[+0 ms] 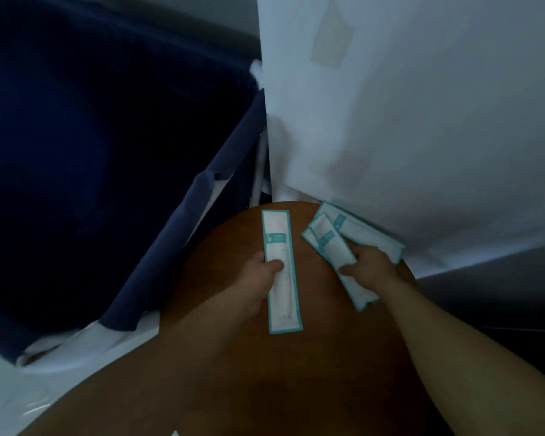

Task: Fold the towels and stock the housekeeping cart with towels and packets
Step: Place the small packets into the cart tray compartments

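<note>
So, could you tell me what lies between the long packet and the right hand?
In the head view, only bare table lies between the long packet and the right hand holding packets.

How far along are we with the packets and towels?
Done: nothing visibly stocked yet. In hand: the left hand grips one long packet, the right hand pinches a bunch of packets on the brown table. Left: carry them to the cart's dark blue bag and fold the white cloth draped beside the table.
</note>
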Tool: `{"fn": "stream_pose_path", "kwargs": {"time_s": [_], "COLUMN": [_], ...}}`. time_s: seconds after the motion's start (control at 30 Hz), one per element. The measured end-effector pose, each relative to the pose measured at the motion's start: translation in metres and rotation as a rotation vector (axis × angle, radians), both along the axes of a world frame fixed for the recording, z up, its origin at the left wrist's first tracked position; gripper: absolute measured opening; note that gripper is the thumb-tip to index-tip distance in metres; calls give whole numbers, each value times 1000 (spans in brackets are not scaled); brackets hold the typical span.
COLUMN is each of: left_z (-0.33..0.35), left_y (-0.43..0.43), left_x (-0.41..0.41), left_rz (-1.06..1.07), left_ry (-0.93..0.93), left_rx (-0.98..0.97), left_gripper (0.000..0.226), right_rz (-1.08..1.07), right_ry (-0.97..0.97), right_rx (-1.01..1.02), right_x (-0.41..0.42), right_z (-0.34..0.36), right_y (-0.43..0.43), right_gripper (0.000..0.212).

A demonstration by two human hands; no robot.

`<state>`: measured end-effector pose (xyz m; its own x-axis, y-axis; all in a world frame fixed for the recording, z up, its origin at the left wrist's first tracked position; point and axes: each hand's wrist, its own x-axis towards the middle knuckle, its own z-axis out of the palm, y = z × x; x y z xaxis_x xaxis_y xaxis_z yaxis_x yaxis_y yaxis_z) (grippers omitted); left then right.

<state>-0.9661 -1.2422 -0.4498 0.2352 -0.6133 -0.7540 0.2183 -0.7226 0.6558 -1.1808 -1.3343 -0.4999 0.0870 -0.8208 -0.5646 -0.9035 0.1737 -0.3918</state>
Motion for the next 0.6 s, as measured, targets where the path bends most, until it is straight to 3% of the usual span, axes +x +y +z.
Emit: {"fn": "stream_pose_path", "kwargs": {"time_s": [0.13, 0.23, 0.4, 0.6], "left_z": [37, 66, 113, 167], "left_y": [14, 27, 59, 120], "left_x": [10, 20, 41, 61], "left_rz": [-63, -100, -192, -226], "left_ry": [-45, -70, -115, -91], "left_rx": [-55, -107, -218, -348], "left_gripper": [32, 26, 29, 16], "right_rz": [-241, -385, -463, -524], "right_ry": [-240, -413, -515, -601], "right_rx": [47, 73, -48, -129], "right_x": [23, 40, 53, 61], "right_z": [29, 56, 113, 187], "right_y": [34, 69, 125, 203], "right_gripper": [30, 18, 11, 8]}}
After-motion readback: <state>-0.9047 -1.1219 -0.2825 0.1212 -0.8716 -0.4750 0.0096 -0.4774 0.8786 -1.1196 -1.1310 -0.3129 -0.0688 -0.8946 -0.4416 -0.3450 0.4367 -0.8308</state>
